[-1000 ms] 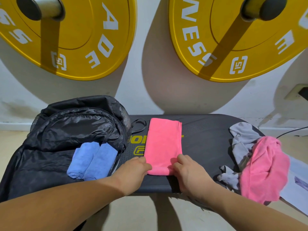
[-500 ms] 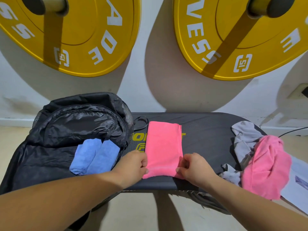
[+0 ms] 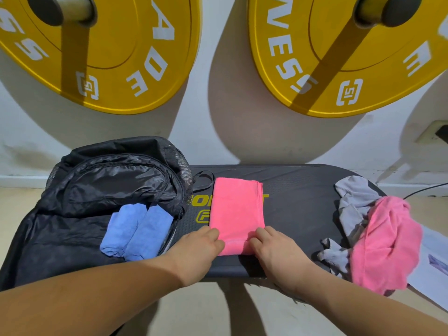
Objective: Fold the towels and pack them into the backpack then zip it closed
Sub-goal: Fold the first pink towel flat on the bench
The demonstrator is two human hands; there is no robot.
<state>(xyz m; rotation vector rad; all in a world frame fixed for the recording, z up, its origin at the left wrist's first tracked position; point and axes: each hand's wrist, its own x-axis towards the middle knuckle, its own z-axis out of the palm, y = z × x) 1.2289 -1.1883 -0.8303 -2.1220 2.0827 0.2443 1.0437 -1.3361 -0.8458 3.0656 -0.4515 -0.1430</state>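
The folded pink towel (image 3: 236,215) lies flat on the dark counter (image 3: 298,204), a narrow rectangle whose long axis runs from 6 o'clock to 12 o'clock, straight away from the person. Its far short edge sits well short of the counter's back rim; its near end is doubled up into a thick fold close to the front rim. The left hand (image 3: 197,251) pinches the near left corner of that fold, fingers curled onto the cloth, and the right hand (image 3: 276,248) grips the near right corner the same way.

At 9 o'clock from the towel, just beside it, the black backpack (image 3: 97,190) lies open with its front flap thrown back toward the wall. Two blue towels (image 3: 135,232) rest side by side inside its opening, slanted toward 1 o'clock. A strap loop (image 3: 203,181) touches the counter near the towel's far left corner.

From the towel toward 3 o'clock a bare strip of counter stays open. Beyond it, at the counter's right end, a crumpled pink towel (image 3: 385,243) is heaped over a grey towel (image 3: 351,202), hanging past the edge.
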